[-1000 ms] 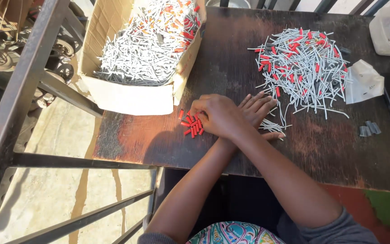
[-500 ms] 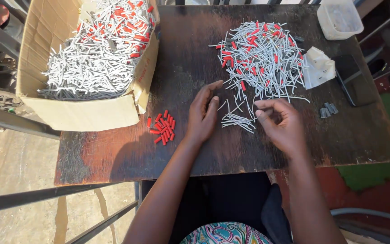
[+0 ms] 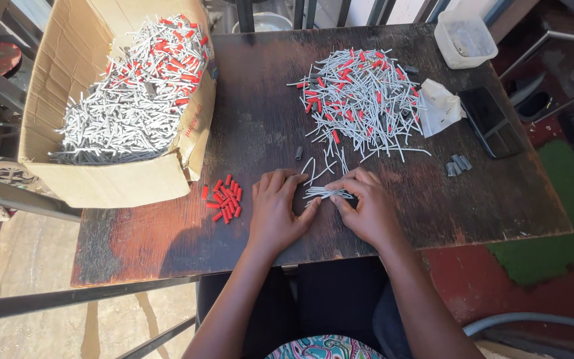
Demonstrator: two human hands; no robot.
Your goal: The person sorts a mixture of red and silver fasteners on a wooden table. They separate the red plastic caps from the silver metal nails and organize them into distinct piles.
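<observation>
Both forearms reaching forward, left hand palm-down with fingers spread, right hand palm-down, fingers curled inward, thumbs nearly meeting

Grey sticks mixed with red caps on a dark brown worktop; tan cardboard box; black phone; white cloth.

Both hands, left hand and right hand, pinch a small bundle of grey sticks on the table, red caps beside.
</observation>
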